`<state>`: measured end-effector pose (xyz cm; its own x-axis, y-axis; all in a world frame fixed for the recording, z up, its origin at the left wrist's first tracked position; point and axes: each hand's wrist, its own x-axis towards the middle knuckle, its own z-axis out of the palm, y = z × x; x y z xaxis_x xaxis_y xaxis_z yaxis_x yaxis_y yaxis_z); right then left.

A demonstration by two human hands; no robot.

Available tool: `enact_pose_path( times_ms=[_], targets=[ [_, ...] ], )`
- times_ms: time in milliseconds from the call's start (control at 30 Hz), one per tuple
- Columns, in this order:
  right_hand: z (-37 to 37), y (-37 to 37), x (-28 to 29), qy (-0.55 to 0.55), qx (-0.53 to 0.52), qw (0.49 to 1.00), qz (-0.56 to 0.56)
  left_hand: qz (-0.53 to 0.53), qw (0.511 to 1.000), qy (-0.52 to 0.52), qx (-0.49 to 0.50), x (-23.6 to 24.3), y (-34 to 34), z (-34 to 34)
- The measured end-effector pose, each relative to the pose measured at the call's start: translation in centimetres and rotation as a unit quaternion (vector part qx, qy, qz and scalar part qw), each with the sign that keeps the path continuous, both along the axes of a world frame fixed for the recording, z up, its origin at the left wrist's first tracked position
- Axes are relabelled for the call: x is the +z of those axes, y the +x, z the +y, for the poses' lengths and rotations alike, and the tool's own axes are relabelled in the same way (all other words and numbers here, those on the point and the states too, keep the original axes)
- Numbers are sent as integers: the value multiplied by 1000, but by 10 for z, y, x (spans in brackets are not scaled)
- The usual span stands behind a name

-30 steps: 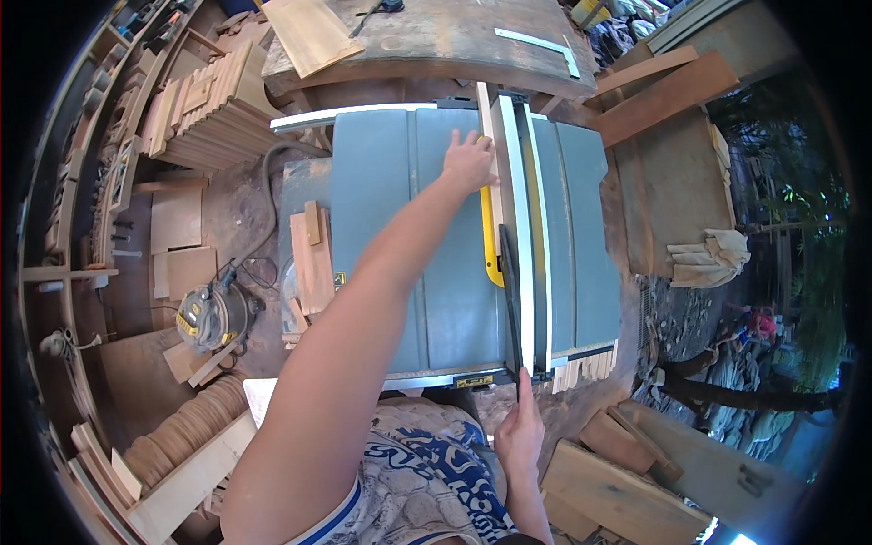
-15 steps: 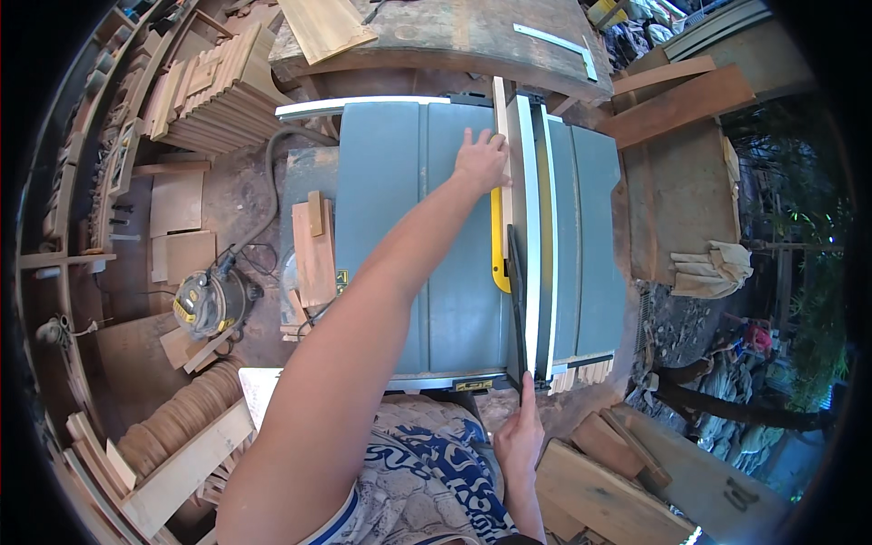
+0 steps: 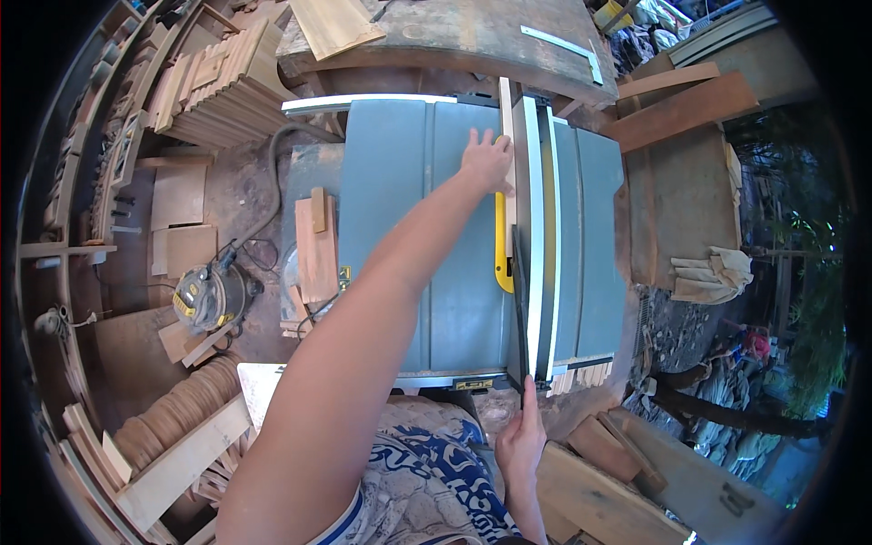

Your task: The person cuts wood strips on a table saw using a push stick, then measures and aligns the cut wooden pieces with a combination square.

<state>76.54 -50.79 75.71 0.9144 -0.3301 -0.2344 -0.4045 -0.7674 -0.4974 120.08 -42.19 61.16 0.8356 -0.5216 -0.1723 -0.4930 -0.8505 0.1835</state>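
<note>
Near the saw table's (image 3: 386, 173) far edge: the left hand (image 3: 488, 165) is resting palm down with its fingers partly spread, touching the light wood strip (image 3: 506, 113). I cannot tell if it is squeezing.
Near edge: the right hand (image 3: 520, 445) is curling tight around the end of the black stick (image 3: 520, 309), with one finger pointing along it.
Wood strip: it is lying along the left side of the silver fence (image 3: 537, 272) and is poking past the table's far edge. The stick's tip is sitting by its near part.
Changes: the table is showing a little farther right than one second ago. Both hands are keeping to the same things. Any slide of the strip is too small to tell.
In the way: the left arm is crossing the table's near left part and hiding it. The left hand is covering some of the yellow piece (image 3: 500, 245).
Past the far edge: a wooden bench (image 3: 436, 41) is holding a pale board (image 3: 336, 32) and a metal square (image 3: 556, 42).
Past the left edge: reddish boards (image 3: 315, 259) are lying near, and a vacuum (image 3: 209, 295) is standing farther off.
Near right corner: thin wood pieces (image 3: 581, 377) are showing just past it.
</note>
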Motion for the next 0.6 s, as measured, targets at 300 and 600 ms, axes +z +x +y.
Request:
enact_pose_path(
  times_ms=[300, 600],
  targets=[
    [-5, 7, 5, -6, -4, 1000, 27, 4, 1000, -9, 6, 7, 0, -4],
    [-1, 13, 6, 17, -9, 999, 46, -26, 998, -52, 29, -3, -1, 2]
  ],
)
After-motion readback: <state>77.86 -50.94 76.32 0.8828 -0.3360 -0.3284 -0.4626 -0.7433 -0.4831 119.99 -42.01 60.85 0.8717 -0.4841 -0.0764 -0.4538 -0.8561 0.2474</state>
